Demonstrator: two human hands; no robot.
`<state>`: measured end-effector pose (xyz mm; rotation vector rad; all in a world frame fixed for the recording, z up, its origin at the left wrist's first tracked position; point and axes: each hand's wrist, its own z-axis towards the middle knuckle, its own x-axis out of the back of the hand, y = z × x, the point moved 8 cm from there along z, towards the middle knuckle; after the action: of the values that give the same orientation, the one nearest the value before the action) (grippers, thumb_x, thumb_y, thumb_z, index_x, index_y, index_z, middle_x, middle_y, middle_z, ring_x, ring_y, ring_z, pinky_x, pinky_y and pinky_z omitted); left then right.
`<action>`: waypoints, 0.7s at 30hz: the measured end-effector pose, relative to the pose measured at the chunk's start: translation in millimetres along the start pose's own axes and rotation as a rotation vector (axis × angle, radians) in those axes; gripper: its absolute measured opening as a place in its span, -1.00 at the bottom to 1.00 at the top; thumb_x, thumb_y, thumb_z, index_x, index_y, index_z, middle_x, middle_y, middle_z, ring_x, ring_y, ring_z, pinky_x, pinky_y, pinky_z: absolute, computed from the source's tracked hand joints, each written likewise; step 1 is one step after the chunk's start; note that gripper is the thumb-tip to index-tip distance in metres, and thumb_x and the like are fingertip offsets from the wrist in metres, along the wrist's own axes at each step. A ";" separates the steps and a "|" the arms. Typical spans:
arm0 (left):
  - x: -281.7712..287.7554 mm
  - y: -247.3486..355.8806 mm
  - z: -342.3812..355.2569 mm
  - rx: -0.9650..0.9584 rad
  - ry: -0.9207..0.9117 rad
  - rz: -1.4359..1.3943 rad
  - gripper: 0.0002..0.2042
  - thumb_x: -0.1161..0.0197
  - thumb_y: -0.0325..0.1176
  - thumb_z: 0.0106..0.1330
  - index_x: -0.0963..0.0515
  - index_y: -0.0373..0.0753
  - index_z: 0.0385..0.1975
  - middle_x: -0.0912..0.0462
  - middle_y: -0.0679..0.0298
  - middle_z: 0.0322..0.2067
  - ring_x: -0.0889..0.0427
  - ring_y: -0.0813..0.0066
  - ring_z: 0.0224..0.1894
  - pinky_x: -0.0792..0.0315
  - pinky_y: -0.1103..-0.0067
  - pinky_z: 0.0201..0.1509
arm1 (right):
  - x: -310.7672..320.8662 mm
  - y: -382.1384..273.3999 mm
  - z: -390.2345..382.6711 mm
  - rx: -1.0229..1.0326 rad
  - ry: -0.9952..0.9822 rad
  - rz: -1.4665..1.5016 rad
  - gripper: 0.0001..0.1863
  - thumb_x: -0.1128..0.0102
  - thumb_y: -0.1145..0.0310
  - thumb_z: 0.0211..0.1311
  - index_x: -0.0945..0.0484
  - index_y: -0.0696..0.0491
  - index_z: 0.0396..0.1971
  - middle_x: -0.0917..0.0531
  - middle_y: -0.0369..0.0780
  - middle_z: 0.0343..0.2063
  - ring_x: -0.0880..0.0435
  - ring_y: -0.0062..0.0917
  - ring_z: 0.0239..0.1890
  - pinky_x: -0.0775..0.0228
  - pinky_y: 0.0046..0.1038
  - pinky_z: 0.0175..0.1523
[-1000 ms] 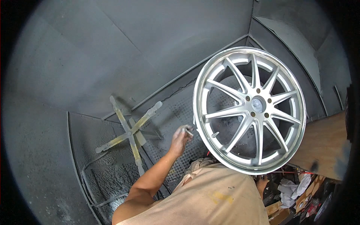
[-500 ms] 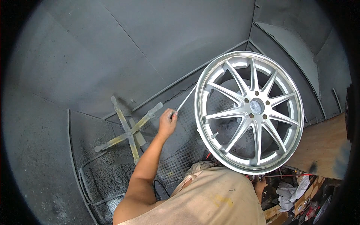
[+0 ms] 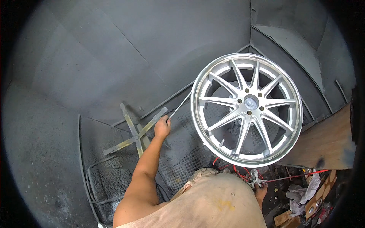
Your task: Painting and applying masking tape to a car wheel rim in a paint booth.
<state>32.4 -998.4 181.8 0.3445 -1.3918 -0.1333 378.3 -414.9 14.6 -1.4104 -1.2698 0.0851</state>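
Grey panelled walls (image 3: 114,45) on the far side and to the left, speckled and smudged, with thin seams between panels. Left hand (image 3: 162,127) out ahead of the body, arm extended, fingers clamped on the near end of a thin white strip (image 3: 180,105). Straight from fist to the upper left of the wheel (image 3: 243,107), meeting the rim or passing behind it; cannot tell which. Right hand (image 3: 260,192) low, just beyond the beige shirt (image 3: 224,197), at a silvery metal piece (image 3: 254,177); too small and partly hidden to tell whether closed round it. Beside that hand, a red line (image 3: 296,176) running off to the right.

Right of centre, above the floor, the silver wheel, face toward the camera, with slim paired spokes, five bolt holes and a bright polished lip. Left of the fist, a cross-shaped stand (image 3: 136,137), grey and yellowish, partly behind the forearm. Underfoot, dimpled grey matting (image 3: 178,163). Far right, a wooden panel (image 3: 323,136); below it, crumpled pale cloth (image 3: 306,193) and a cardboard box (image 3: 285,218).
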 end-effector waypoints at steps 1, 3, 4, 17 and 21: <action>7.8 -1.9 -8.6 0.013 -0.007 0.023 -0.81 -0.07 -0.25 0.30 -0.43 -0.25 -0.35 -0.57 -0.01 -0.31 -0.54 -0.10 -0.22 -0.40 0.15 -0.20 | -1.5 -4.5 -4.6 -0.079 -0.065 0.063 -0.56 -0.39 0.44 -0.02 -0.42 0.29 -0.16 -0.57 -0.10 -0.25 -0.55 -0.40 -0.23 -0.39 -0.40 -0.14; 20.3 -6.6 -26.5 0.031 -0.008 0.059 -0.81 -0.06 -0.24 0.30 -0.43 -0.24 -0.35 -0.58 -0.01 -0.32 -0.54 -0.11 -0.23 -0.40 0.13 -0.21 | -7.5 2.5 -7.0 -0.157 -0.146 0.131 -0.49 -0.41 0.40 -0.05 -0.40 0.30 -0.13 -0.55 -0.07 -0.18 -0.54 -0.37 -0.17 -0.39 -0.36 -0.08; 24.9 -8.8 -35.7 0.020 -0.010 0.078 -0.81 -0.07 -0.24 0.30 -0.43 -0.24 -0.35 -0.58 -0.02 -0.34 -0.55 -0.12 -0.24 -0.40 0.13 -0.21 | -9.0 9.8 -6.2 -0.152 -0.166 0.130 -0.51 -0.38 0.43 -0.04 -0.40 0.28 -0.10 -0.56 -0.08 -0.18 -0.55 -0.36 -0.16 -0.38 -0.37 -0.06; 37.2 -27.6 -174.3 0.166 -0.121 0.082 -0.82 -0.10 -0.25 0.27 -0.48 -0.23 -0.31 -0.58 -0.13 -0.40 -0.55 -0.19 -0.29 -0.40 0.12 -0.25 | -34.7 -11.0 13.4 -0.115 -0.488 0.586 -0.40 -0.30 0.64 -0.05 -0.38 0.16 0.08 -0.44 -0.21 -0.14 -0.51 -0.48 -0.14 -0.37 -0.48 -0.06; 33.9 -54.8 -208.0 0.134 -0.183 0.074 -0.82 -0.09 -0.24 0.27 -0.46 -0.23 -0.33 -0.57 -0.13 -0.41 -0.55 -0.19 -0.29 -0.40 0.10 -0.24 | -75.2 -44.1 -31.1 -0.180 -0.624 0.673 -0.36 -0.35 0.63 -0.07 -0.38 0.17 0.11 -0.48 -0.23 -0.18 -0.50 -0.51 -0.13 -0.38 -0.51 -0.01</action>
<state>247.8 -1026.9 167.7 0.3993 -1.5971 -0.0110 341.7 -499.8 13.0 -2.0123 -1.2460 0.9488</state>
